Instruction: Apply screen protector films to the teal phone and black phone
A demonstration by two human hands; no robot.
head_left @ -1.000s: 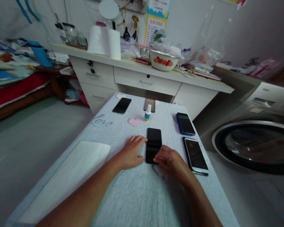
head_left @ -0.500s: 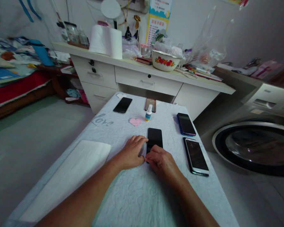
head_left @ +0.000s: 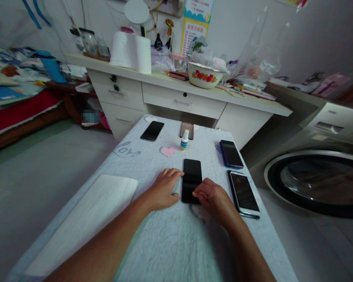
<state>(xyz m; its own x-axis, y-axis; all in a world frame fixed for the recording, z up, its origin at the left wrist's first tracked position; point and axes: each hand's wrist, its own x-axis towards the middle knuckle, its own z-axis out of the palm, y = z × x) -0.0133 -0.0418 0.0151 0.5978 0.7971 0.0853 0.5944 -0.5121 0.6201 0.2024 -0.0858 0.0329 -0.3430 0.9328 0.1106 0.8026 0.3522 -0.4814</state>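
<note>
A black smartphone lies flat, screen up, in the middle of the cloth-covered table. My left hand rests along its left side, fingers stretched out and a fingertip at the phone's edge; the thumb is apart from the fingers. Over the lower right part of the screen is my right hand, its thumb and fingers pinched together. Whatever the pinch holds, if anything, is too small to make out. Beyond the phone stands a small white spray bottle with a blue and yellow label.
Another phone lies at the far left, and a clear phone case behind the bottle. A purple-edged phone and a white phone lie along the right side. White folded paper covers the left. A washing machine stands right.
My right hand has moved to the right from the phone's lower left corner to its lower right part, uncovering more of the screen. My left hand stays in place.
</note>
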